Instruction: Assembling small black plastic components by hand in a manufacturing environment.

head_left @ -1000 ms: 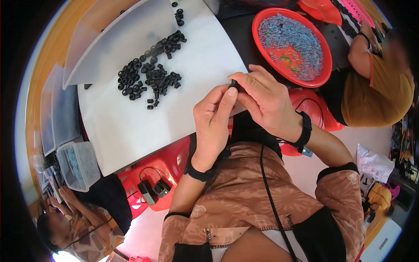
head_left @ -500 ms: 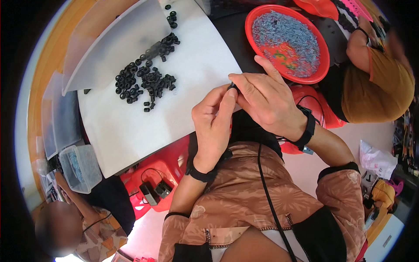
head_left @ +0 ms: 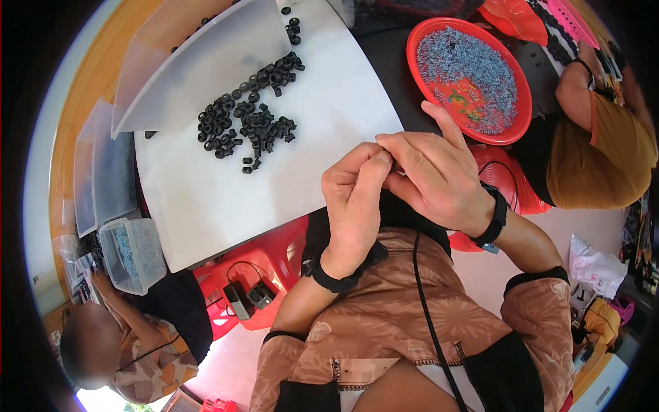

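Observation:
My left hand (head_left: 353, 199) and my right hand (head_left: 439, 178) meet fingertip to fingertip, just beyond the table's right front edge. Both are closed in a pinch on a small black part, now almost wholly hidden by the fingers. The right hand's index finger and thumb touch the left thumb, while its little finger sticks up and out. Left of the hands, a loose pile of small black ring-like parts (head_left: 216, 127) lies on the white tabletop (head_left: 226, 213). Beside it is a heap of small black knobbly parts (head_left: 264, 130).
A translucent plastic bin (head_left: 199, 75) lies tipped at the table's far left. Beyond my right hand stands a red basin (head_left: 523, 110) of small blue-grey pieces. A clear tub (head_left: 147, 257) and a red stool (head_left: 274, 254) are at left. Co-workers sit on both sides.
The whole view has shifted slightly, so the table and basin appear farther right. My hands stay joined, and the black part that showed between the fingertips is now covered.

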`<state>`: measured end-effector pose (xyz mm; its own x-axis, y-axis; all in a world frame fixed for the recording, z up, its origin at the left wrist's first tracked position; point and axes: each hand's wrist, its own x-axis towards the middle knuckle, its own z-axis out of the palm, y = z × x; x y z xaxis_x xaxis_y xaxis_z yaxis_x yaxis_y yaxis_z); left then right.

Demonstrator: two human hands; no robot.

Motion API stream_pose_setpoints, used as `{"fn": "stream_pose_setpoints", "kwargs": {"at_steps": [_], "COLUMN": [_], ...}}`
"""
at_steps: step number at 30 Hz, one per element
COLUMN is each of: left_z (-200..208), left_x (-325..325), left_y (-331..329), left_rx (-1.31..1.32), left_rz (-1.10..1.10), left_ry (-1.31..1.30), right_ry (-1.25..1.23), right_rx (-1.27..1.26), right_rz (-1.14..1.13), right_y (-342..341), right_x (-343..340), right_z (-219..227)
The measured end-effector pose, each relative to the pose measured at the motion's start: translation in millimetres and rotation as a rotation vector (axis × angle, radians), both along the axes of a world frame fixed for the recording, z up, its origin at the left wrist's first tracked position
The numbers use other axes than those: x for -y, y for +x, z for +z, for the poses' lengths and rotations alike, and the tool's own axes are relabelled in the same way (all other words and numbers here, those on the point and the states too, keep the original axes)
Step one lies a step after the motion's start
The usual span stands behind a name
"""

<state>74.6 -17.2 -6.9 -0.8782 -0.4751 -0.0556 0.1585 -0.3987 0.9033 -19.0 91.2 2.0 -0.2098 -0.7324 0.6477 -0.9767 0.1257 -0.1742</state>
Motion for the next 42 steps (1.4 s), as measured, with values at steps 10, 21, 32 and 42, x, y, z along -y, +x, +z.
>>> {"fn": "stream_pose_setpoints", "kwargs": {"at_steps": [10, 21, 32, 42], "left_z": [1.4, -13.6, -20.0, -37.9], "left_x": [2.6, -3.3, 4.2, -4.4], "left_y": [-2.4, 4.9, 5.0, -37.2], "left_rx": [0.151, 0.041, 0.108, -0.057], "left_rz": [-0.028, -0.093, -0.096, 0.026], "left_ry": [0.320, 0.058, -0.435, -1.105], "right_ry": [-0.017, -0.034, 0.042, -0.027], "right_rx": [-0.006, -0.044, 0.696, 1.815], "right_rz": [-0.012, -0.024, -0.111, -0.222], "right_y": [-0.5, -5.1, -1.4, -23.8], "right_x": [0.3, -5.6, -18.7, -44.0], "right_z": [-5.2, -8.2, -1.2, -17.3]}}
